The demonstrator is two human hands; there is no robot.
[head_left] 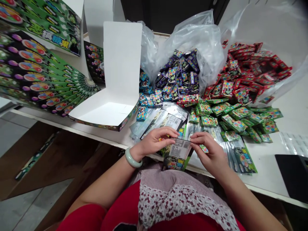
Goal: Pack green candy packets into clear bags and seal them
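Note:
A printed plastic pouch (179, 152) with a clear window and a black and green lower part hangs at the table's front edge. My left hand (156, 139) pinches its top edge near the left corner, thumb and fingers closed. At the opposite corner my right hand (208, 149) grips the same edge between thumb and fingertips. Beneath and behind the hands lie more flat pouches (166, 120), overlapping in a loose pile. Further pouches (243, 158) lie to the right of my right hand. Whether the held pouch contains anything is unclear.
Small green boxes (237, 123) heap at right, red boxes (255, 67) spill from a clear bag, and purple boxes (178, 73) fill another. A blue box (141, 113) lies by an open white-lined carton (108, 107). Fanned printed cartons (48, 77) stand left; a black flat object (291, 176) sits right.

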